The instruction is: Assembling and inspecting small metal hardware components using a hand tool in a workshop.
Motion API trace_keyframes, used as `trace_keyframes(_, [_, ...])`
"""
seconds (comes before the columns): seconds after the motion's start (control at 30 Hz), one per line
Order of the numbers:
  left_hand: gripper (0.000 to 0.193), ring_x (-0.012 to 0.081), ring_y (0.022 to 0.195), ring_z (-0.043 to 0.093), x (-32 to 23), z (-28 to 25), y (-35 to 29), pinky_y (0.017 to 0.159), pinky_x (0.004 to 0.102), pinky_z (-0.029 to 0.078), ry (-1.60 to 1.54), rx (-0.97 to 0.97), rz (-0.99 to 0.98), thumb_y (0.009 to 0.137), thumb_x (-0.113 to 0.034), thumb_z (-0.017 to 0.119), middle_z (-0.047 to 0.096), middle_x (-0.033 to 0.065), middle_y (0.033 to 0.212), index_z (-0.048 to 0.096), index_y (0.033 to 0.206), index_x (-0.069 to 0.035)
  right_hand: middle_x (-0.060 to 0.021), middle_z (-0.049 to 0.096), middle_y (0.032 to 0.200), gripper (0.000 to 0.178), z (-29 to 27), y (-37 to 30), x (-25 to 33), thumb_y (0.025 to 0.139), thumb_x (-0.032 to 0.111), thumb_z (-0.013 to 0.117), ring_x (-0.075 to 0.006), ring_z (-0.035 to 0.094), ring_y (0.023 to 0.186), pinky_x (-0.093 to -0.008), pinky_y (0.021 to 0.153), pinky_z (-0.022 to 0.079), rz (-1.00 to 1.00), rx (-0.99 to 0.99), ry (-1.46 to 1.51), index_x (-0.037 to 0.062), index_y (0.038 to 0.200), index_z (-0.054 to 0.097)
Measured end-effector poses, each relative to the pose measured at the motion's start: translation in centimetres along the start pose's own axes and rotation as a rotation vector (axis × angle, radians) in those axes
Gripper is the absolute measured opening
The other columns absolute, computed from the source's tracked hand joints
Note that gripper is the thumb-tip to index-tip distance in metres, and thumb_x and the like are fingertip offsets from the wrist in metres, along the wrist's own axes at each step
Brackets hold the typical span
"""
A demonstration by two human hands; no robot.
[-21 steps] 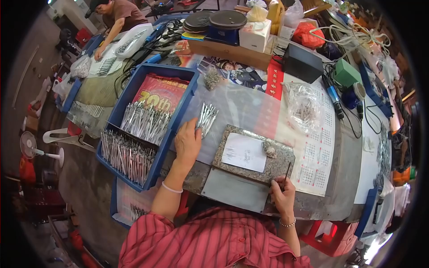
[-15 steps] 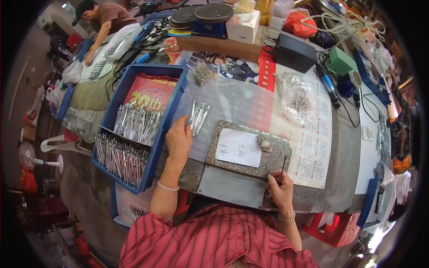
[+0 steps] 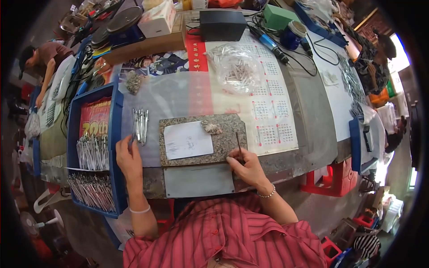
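Observation:
My left hand (image 3: pixel 129 163) is beside the lower left end of a small row of slender silver metal tools (image 3: pixel 140 127), possibly tweezers, lying on the clear sheet. Its fingers are partly stretched, and a greyish spot shows between them, too small to name. My right hand (image 3: pixel 246 167) pinches a thin dark rod (image 3: pixel 238 143) upright at the near right corner of a speckled stone slab (image 3: pixel 230 154). On that slab lie a white paper (image 3: pixel 187 142) with dark marks and a small pale lump (image 3: pixel 212 128). A grey plate (image 3: pixel 199 181) lies in front of the slab.
A blue tray (image 3: pixel 117 120) packed with silver tools stands at the left. Beyond the slab is a plastic bag (image 3: pixel 239 73) of slim pieces. A black box (image 3: pixel 222 25) and a blue rotary handpiece (image 3: pixel 263 40) with cables are farther back. Co-workers (image 3: pixel 56 56) sit at both sides.
The view has turned, shifting the table leftward in it. My left hand has drawn back toward the near end of the tool row. My right hand still holds the rod by the slab.

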State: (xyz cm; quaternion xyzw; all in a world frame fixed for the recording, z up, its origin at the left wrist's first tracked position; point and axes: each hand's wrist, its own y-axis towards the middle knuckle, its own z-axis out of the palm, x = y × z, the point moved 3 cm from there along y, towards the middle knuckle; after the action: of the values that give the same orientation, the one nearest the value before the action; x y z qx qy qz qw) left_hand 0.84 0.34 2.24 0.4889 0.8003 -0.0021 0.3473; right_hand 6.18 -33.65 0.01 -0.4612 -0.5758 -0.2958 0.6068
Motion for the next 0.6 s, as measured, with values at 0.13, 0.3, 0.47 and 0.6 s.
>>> trace_keyframes(0.13, [0.022, 0.0169, 0.083, 0.059, -4.3, -3.8, -1.2, 0.072, 0.0279, 0.048, -0.533, 0.118, -0.089, 0.091, -0.003, 0.056, 0.059, 0.0091, 0.102, 0.06, 0.112, 0.003, -0.0021, 0.061, 0.071, 0.009, -2.3, -1.8, 1.7, 0.09, 0.009, 0.061, -0.006, 0.055, 0.057, -0.0209, 0.049, 0.043, 0.151, -0.084, 0.132, 0.0014, 0.093, 0.059])
trace_keyframes(0.3, [0.031, 0.0312, 0.084, 0.061, -15.3, -8.2, -2.3, 0.075, 0.0363, 0.052, -1.793, 0.512, -0.006, 0.095, -0.025, 0.057, 0.058, 0.0201, 0.102, 0.054, 0.106, 0.004, -0.0039, 0.058, 0.066, 0.005, -6.2, -4.1, 2.6, 0.092, 0.005, 0.055, -0.0048, 0.044, 0.044, -0.0201, 0.039, 0.034, 0.087, -0.289, 0.172, 0.0029, 0.088, 0.055])
trace_keyframes(0.47, [0.049, 0.0346, 0.086, 0.061, -19.7, -10.7, -2.8, 0.071, 0.0373, 0.055, -2.237, 0.627, 0.169, 0.089, -0.036, 0.063, 0.059, 0.0239, 0.1, 0.055, 0.109, 0.008, -0.0045, 0.057, 0.066, 0.004, -5.0, -5.0, 3.7, 0.093, 0.005, 0.055, -0.0046, 0.043, 0.043, -0.0191, 0.039, 0.033, 0.084, -0.228, 0.178, 0.0018, 0.091, 0.054])
trace_keyframes(0.6, [0.041, 0.0346, 0.082, 0.061, -20.1, -11.2, -2.8, 0.069, 0.0385, 0.054, -2.3, 0.693, 0.188, 0.091, -0.034, 0.06, 0.059, 0.0234, 0.097, 0.053, 0.107, 0.004, -0.0043, 0.058, 0.066, 0.005, -5.0, -5.8, 3.8, 0.093, 0.006, 0.056, -0.004, 0.042, 0.044, -0.0189, 0.039, 0.033, 0.037, -0.255, 0.186, 0.0014, 0.092, 0.054])
